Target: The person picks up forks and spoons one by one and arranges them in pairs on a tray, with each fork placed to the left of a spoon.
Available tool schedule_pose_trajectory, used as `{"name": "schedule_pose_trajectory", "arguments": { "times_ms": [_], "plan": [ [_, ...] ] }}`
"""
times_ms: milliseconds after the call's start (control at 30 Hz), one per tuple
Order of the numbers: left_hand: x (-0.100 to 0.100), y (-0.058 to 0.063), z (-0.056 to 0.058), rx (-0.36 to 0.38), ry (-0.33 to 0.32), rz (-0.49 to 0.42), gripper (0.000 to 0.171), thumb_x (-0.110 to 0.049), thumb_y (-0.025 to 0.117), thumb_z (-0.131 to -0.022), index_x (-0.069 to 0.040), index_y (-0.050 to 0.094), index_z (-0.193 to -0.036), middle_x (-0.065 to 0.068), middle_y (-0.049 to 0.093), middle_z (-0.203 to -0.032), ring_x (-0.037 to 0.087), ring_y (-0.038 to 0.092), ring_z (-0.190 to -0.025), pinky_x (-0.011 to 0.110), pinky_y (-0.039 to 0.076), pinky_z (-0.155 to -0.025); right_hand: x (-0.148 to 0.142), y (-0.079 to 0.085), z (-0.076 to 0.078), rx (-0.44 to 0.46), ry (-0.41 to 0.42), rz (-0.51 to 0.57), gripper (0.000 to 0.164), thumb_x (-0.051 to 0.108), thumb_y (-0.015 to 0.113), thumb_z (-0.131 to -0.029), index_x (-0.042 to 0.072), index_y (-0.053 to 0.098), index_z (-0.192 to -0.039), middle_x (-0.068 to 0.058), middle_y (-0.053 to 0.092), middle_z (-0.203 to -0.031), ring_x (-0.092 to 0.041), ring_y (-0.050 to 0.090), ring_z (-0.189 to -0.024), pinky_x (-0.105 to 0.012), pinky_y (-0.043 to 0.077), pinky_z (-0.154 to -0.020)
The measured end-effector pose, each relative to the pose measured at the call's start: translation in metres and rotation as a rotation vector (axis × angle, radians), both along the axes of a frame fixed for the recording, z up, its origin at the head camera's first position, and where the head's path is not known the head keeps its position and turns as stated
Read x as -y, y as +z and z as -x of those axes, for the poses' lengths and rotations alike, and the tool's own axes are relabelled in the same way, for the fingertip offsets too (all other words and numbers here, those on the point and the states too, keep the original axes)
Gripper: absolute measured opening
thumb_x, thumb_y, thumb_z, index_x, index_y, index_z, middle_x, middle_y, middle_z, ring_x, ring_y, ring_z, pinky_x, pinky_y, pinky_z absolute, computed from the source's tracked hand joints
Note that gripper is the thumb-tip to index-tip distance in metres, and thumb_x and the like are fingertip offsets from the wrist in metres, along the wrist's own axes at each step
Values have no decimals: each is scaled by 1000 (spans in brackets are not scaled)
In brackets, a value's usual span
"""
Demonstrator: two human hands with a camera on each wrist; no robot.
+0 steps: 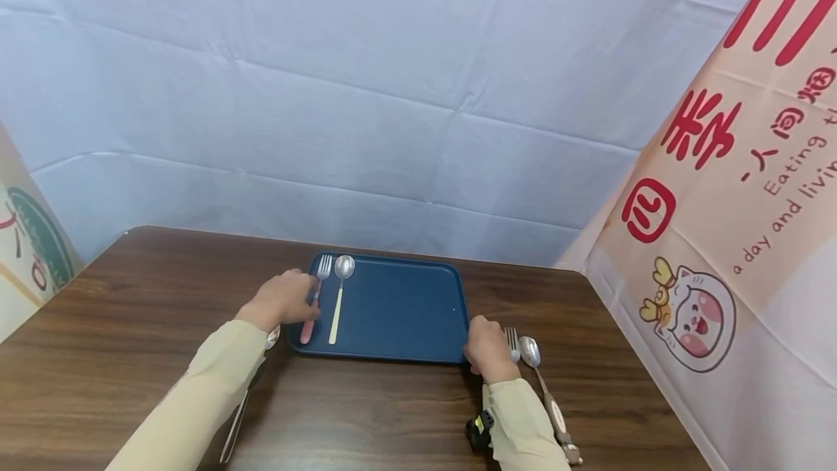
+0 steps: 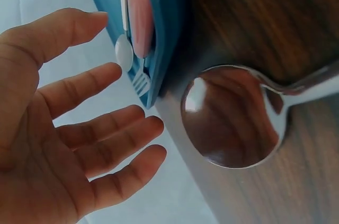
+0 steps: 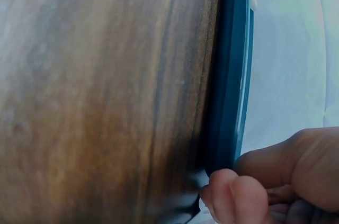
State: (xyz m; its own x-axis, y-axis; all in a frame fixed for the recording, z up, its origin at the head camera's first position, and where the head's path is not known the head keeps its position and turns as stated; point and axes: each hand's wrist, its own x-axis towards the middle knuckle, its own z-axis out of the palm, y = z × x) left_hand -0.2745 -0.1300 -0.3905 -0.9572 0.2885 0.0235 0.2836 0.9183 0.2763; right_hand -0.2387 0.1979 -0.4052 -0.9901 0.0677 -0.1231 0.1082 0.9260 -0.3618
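A dark blue tray (image 1: 399, 311) lies on the wooden table. Along its left side are a pink-handled fork (image 1: 307, 331) and a spoon with a cream handle (image 1: 337, 311). My left hand (image 1: 284, 300) hovers by the tray's left edge, above the fork; the left wrist view shows its fingers spread and loosely bent, holding nothing. A round-bowled metal spoon (image 2: 230, 118) lies beside the tray under my left forearm. At the tray's near right corner my right hand (image 1: 489, 347) pinches the rim between thumb and fingers.
Right of my right hand lie another fork (image 1: 513, 344), partly hidden, and a spoon with a decorated handle (image 1: 554, 413). A dark strap-like device (image 1: 480, 429) sits at my right wrist. White cloth (image 1: 366, 129) hangs behind the table, a printed banner (image 1: 693, 296) at right.
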Motion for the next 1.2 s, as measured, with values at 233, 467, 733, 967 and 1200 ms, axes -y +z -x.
{"name": "schedule_pose_trajectory", "arguments": {
  "times_ms": [233,467,733,967,1200],
  "plan": [
    [6,-5,-4,10,3,-44,37,-19,74,-74,1,64,-103,12,61,-92,23,53,-77,41,48,-71,0,1,0,6,-1,2,15,-9,54,-84,-1,57,-72,-12,52,-58,-18,54,-43,-26,44,-40],
    [7,-10,-7,90,31,-114,37,-9,72,-75,3,62,-108,15,61,-99,22,53,-72,35,46,-61,0,1,0,4,11,0,18,-9,54,-84,1,56,-69,-11,51,-56,-18,54,-42,-27,43,-40],
    [9,-12,-8,95,22,-131,31,-5,74,-73,4,64,-102,15,62,-94,22,53,-71,34,46,-61,1,1,0,-2,2,-4,13,-10,55,-82,-1,58,-73,-12,52,-58,-18,54,-42,-27,44,-40],
    [11,-14,-5,158,45,-158,24,6,68,-71,3,65,-94,9,58,-79,21,52,-64,31,43,-55,2,0,2,9,-26,-2,11,-10,55,-82,-2,59,-75,-13,52,-62,-19,54,-45,-26,45,-40],
    [8,-13,-3,187,71,-181,26,11,67,-71,6,64,-96,12,58,-80,21,54,-63,31,46,-54,2,-1,2,5,-37,-3,9,-11,56,-81,-4,60,-77,-14,52,-64,-19,54,-46,-25,45,-39]
  ]
}}
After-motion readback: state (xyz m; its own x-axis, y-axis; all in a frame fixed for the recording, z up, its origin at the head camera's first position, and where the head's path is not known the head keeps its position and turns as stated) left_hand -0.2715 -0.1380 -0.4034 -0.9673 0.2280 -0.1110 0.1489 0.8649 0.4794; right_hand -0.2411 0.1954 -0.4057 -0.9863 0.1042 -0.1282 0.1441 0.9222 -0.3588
